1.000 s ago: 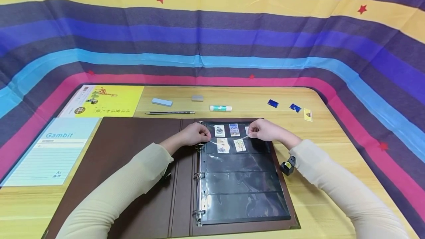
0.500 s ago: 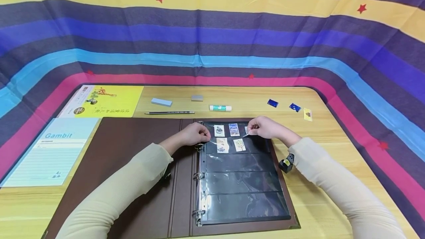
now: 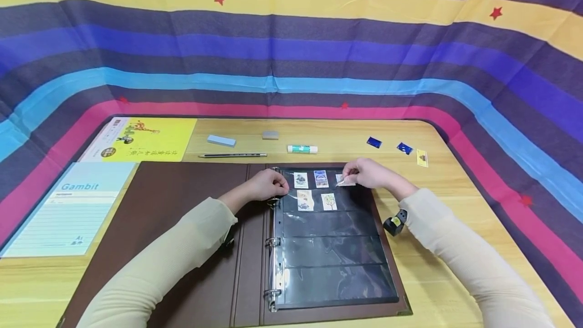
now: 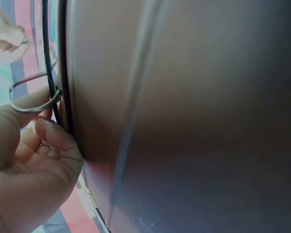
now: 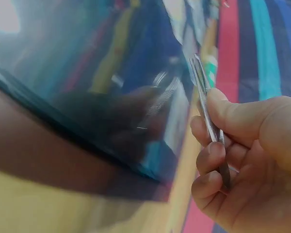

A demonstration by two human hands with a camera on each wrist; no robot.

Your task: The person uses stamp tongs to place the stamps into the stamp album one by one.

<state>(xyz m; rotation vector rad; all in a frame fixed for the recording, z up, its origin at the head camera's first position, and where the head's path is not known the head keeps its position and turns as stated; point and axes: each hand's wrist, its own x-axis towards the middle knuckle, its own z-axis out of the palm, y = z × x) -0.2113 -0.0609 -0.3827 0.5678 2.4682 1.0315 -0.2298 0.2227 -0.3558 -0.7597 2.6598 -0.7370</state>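
Observation:
A ring-bound stamp album (image 3: 196, 216) lies open, its black pocket page (image 3: 334, 252) on the right side. In the head view, my left hand (image 3: 268, 185) is at the page's upper left edge by the top ring (image 4: 34, 94), thumb and fingertips pinching the page edge. My right hand (image 3: 369, 173) grips metal tweezers (image 5: 211, 114), their tips over the top row's right end. Below those fingers a pale stamp (image 3: 348, 181) shows, partly hidden. Two stamps (image 3: 300, 180) sit to its left in that row; in the second row are an orange-tinted stamp (image 3: 305, 200) and a tree stamp (image 3: 328, 201).
Behind the album lie a pencil (image 3: 233, 155), a glue stick (image 3: 302, 149), a blue block (image 3: 221, 140) and a grey block (image 3: 271, 135). Two blue stamps (image 3: 374, 142) and a yellow stamp (image 3: 422, 158) lie back right. A notebook (image 3: 68, 206) and a yellow book (image 3: 155, 140) are left.
My right hand has shifted slightly right with the tweezers, and more of the pale stamp shows. The tree stamp now sits straighter. The left hand has stayed in place.

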